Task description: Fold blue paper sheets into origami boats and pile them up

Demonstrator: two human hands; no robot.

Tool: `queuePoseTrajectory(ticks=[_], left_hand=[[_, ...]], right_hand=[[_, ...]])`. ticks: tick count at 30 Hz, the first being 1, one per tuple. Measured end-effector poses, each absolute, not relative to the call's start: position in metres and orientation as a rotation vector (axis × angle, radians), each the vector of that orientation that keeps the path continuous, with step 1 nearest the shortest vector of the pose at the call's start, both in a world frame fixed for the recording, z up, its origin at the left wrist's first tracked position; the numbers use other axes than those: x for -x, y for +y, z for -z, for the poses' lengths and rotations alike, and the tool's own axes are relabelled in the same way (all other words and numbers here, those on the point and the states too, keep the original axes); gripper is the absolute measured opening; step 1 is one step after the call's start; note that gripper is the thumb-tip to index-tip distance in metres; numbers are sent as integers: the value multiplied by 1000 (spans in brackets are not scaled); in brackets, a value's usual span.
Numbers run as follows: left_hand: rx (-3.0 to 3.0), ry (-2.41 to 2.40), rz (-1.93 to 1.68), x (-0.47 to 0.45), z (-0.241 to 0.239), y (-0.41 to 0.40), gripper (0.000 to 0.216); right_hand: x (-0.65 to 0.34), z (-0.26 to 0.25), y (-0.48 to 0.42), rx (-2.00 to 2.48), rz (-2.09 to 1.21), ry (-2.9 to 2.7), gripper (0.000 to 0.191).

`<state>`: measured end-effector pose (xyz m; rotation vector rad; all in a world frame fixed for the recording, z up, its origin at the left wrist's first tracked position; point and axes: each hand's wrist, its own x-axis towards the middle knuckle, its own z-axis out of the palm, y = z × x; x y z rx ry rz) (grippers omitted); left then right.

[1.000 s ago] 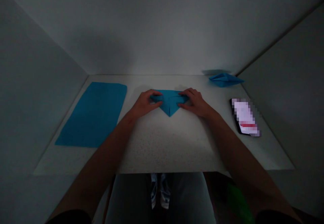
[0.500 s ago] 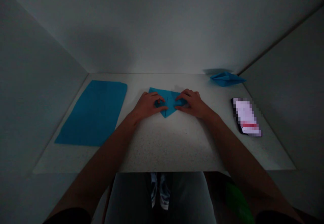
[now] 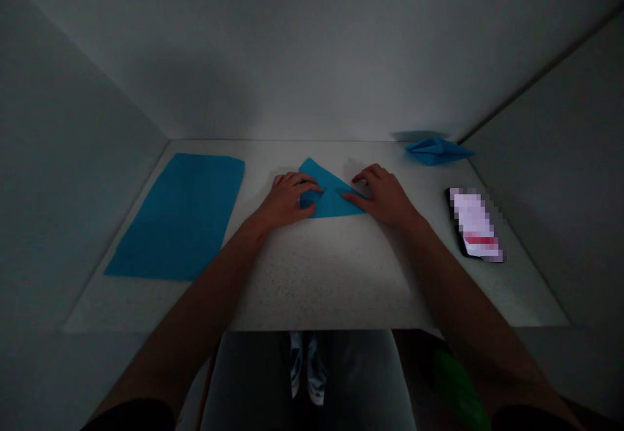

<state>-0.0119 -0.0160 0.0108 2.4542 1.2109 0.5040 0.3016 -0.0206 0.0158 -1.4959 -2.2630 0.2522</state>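
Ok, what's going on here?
A small folded blue paper is being handled on a pale tabletop, the person's left hand at its left side, the right hand at its right. A larger blue sheet lies flat to the left. At the far right sits another folded blue piece, with a phone nearer the front.

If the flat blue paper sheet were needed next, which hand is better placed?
Probably the left hand: the flat blue paper sheet lies on that side, nearer it. The right hand is farther away, across the small folded blue paper both hands touch.
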Motion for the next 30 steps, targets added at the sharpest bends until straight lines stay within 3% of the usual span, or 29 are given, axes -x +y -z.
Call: queuePoseTrajectory(ticks=[13,17,20,30], left_hand=[[-2446,1206,-529,10,-11,-18,47],[-2450,1215,-522,9,-10,-18,47],[-2453,1214,-515,8,-10,-19,47],[-2441,1201,-530,7,-10,-19,47]], right_hand=[[-298,-7,-19,1475,-438,-2211,43],[-298,-5,-19,1501,-565,-2142,51],[-297,-3,-18,1492,-484,-2142,58],[-292,-1,-19,1463,-603,-2043,51]])
